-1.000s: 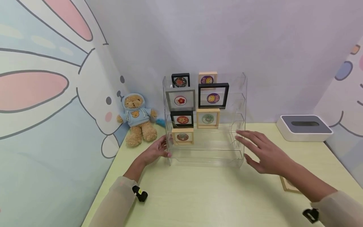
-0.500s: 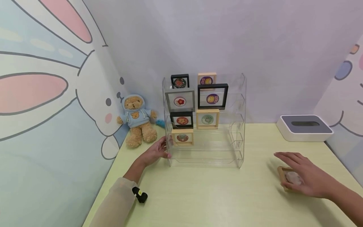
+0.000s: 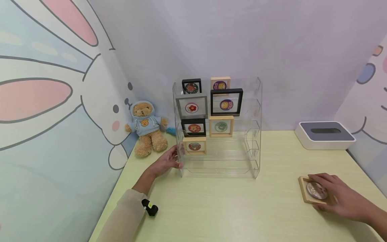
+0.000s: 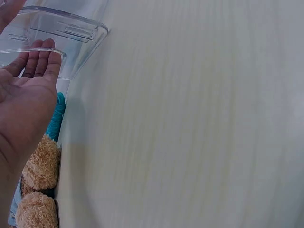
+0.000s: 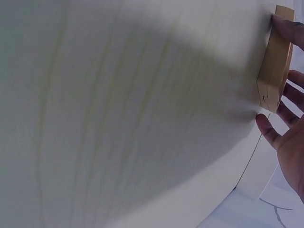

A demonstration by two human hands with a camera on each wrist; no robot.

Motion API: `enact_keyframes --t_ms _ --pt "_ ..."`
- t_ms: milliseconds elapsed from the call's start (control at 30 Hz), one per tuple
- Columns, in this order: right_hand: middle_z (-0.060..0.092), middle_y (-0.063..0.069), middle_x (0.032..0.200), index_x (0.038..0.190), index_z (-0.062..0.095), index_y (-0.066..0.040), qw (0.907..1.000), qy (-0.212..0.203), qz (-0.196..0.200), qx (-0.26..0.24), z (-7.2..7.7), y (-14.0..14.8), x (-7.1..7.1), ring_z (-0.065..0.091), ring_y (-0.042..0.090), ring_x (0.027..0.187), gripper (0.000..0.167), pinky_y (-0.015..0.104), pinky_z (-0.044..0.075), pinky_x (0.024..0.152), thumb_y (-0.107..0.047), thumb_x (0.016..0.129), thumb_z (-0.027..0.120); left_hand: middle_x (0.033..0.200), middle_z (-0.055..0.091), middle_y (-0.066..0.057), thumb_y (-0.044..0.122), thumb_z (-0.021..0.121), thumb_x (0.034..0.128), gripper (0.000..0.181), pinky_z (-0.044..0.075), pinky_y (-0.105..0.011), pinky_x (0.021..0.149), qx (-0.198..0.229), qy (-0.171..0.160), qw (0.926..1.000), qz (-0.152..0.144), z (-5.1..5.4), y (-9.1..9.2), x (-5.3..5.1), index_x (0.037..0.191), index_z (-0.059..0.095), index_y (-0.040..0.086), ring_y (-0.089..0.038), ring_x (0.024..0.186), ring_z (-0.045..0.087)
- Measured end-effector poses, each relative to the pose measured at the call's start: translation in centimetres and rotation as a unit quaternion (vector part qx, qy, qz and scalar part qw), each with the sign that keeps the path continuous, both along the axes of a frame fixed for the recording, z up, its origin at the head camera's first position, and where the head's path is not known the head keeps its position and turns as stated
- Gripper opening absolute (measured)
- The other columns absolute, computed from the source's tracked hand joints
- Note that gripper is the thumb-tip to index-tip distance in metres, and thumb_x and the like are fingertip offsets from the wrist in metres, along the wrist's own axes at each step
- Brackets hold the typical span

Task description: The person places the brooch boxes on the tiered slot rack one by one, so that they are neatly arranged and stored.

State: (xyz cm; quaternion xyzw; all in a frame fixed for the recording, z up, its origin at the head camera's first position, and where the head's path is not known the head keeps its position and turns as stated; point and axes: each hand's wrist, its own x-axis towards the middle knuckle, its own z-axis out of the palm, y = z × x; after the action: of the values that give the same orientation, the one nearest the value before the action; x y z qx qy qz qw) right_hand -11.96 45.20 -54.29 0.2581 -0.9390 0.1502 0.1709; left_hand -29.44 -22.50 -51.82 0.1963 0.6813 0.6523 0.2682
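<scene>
My left hand (image 3: 165, 163) grips the left side panel of a clear acrylic tiered rack (image 3: 223, 164), its thumb at the front edge. In the left wrist view the fingers (image 4: 42, 64) show against the clear plastic. Several small picture frames stand on the rack's tiers, among them a black frame (image 3: 226, 115) and a light wooden frame (image 3: 195, 153) low on the left. At the right, my right hand (image 3: 343, 198) holds a wooden frame (image 3: 303, 191) with a round disc in it across its near and far edges. The frame lies on the table; the right wrist view shows its side.
A teddy bear (image 3: 145, 121) in a blue hoodie sits left of the rack, with a blue item (image 3: 171, 131) beside it. A white and grey tissue box (image 3: 325, 144) stands at the back right. Printed cloth walls rise around the table (image 3: 229, 211).
My right hand has moved from the rack's right side down to the wooden frame on the right and taken it by its edges. The left hand stays at the rack.
</scene>
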Motion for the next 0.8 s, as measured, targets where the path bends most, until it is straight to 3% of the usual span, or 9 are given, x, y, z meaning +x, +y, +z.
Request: enact_keyframes --t_ms 200,367,500,700,800 --pt "0.059 0.003 0.13 0.144 0.064 0.003 0.9994 -0.022 -0.022 -0.015 -0.3 0.8 0.2 0.026 -0.019 0.124 0.11 -0.003 0.01 0.104 -0.03 0.049 0.109 0.184 0.016 -0.016 0.004 0.077 0.099 0.109 0.038 -0.022 0.121 0.004 -0.008 1.0 0.004 0.0 0.2 0.2 0.179 0.003 0.011 -0.036 0.172 0.015" --pt "0.057 -0.004 0.126 0.135 0.068 0.001 0.9988 -0.026 -0.025 -0.034 -0.4 1.1 0.3 0.03 -0.018 0.119 0.102 -0.002 0.014 0.101 -0.029 0.047 0.11 0.185 0.016 -0.015 0.002 0.076 0.0974 0.109 0.024 -0.044 0.135 0.003 -0.012 0.9999 0.008 0.1 0.3 0.2 0.179 0.004 0.011 -0.036 0.173 0.015" --pt "0.059 -0.004 0.123 0.131 0.069 -0.002 0.9992 -0.015 -0.022 -0.03 -0.3 1.1 0.1 0.031 -0.017 0.117 0.1 0.0 0.015 0.099 -0.032 0.045 0.112 0.184 0.016 -0.017 -0.002 0.075 0.0958 0.109 0.014 -0.056 0.137 0.006 -0.014 0.9998 0.01 0.0 0.4 0.2 0.178 0.004 0.01 -0.037 0.173 0.014" --pt "0.06 -0.003 0.12 0.13 0.069 -0.001 0.9991 0.025 -0.006 -0.035 0.8 0.7 -0.7 0.033 -0.012 0.115 0.107 0.003 0.02 0.098 -0.031 0.037 0.113 0.183 0.017 -0.017 -0.003 0.073 0.0966 0.107 0.019 -0.051 0.136 0.005 -0.01 0.9999 0.008 -0.1 0.3 0.1 0.178 0.005 0.01 -0.036 0.173 0.014" --pt "0.059 -0.001 0.123 0.133 0.068 -0.001 0.9984 0.037 -0.011 -0.042 2.0 0.0 -1.3 0.032 -0.01 0.117 0.112 0.012 0.027 0.094 -0.027 0.034 0.113 0.183 0.017 -0.018 -0.001 0.075 0.0976 0.108 0.02 -0.051 0.136 0.006 -0.009 0.9999 0.008 0.0 0.3 0.1 0.178 0.004 0.009 -0.038 0.173 0.014"
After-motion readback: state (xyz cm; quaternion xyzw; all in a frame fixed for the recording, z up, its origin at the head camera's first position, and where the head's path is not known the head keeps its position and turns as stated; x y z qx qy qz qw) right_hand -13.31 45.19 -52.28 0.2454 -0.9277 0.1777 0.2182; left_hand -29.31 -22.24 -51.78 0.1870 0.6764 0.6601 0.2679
